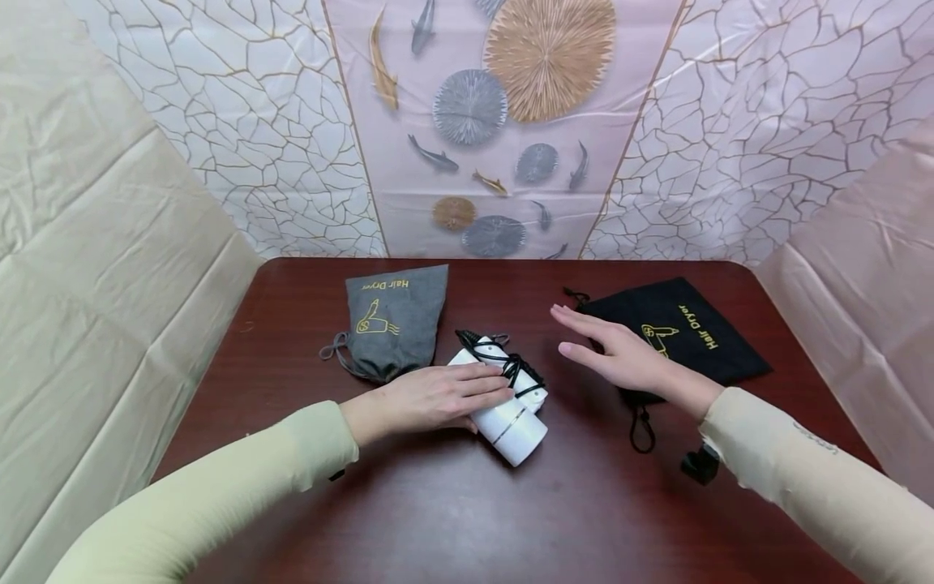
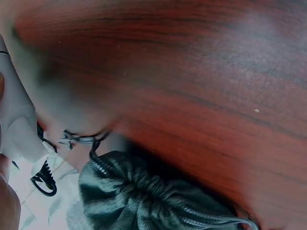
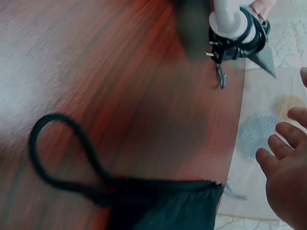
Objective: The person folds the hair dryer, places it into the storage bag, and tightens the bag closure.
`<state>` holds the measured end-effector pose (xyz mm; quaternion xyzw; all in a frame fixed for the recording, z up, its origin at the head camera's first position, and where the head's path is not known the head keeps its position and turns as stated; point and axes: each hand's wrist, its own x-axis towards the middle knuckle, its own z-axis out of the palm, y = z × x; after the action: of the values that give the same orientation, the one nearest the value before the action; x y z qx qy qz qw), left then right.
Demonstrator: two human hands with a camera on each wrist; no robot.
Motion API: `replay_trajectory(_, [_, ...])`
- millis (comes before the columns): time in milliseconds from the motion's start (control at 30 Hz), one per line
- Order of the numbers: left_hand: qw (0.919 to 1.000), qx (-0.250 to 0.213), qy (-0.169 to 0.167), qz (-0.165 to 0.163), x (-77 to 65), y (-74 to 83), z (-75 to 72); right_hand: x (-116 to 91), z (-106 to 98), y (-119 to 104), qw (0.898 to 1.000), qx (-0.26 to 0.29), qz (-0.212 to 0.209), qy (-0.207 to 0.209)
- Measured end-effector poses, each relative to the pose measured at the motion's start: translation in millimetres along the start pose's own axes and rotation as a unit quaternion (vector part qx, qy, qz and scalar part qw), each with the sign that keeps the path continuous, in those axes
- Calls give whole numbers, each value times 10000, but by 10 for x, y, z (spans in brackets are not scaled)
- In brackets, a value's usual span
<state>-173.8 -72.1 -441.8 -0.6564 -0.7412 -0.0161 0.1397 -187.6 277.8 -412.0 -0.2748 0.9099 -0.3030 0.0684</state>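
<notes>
In the head view a white hair dryer [image 1: 514, 430] lies near the middle of the table, its black cord [image 1: 520, 369] wound around the folded handle. My left hand [image 1: 430, 397] grips its barrel from the left, fingers over the top and thumb at the near side. The right hand [image 1: 620, 353] hovers with straight fingers in front of the black drawstring pouch [image 1: 711, 324], apart from the dryer. The right wrist view also shows this hand [image 3: 288, 177] with nothing in it. A grey drawstring pouch [image 1: 401, 312] lies just beyond the left hand.
The dark red wooden table [image 1: 467, 527] reaches back to a patterned cloth wall [image 1: 467, 162]. Beige cloth walls stand on both sides. A black cord loop [image 1: 642, 434] from the black pouch lies near the right wrist.
</notes>
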Motion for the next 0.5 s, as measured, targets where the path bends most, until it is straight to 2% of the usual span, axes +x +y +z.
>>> replay_trajectory(333, [9987, -366, -164, -310, -57, -10, 95, -157, 2, 132, 9993, -289, 210, -50])
replay_trajectory(500, [9983, -389, -193, -392, -70, -22, 135, -218, 8, 192, 9991, -336, 263, -29])
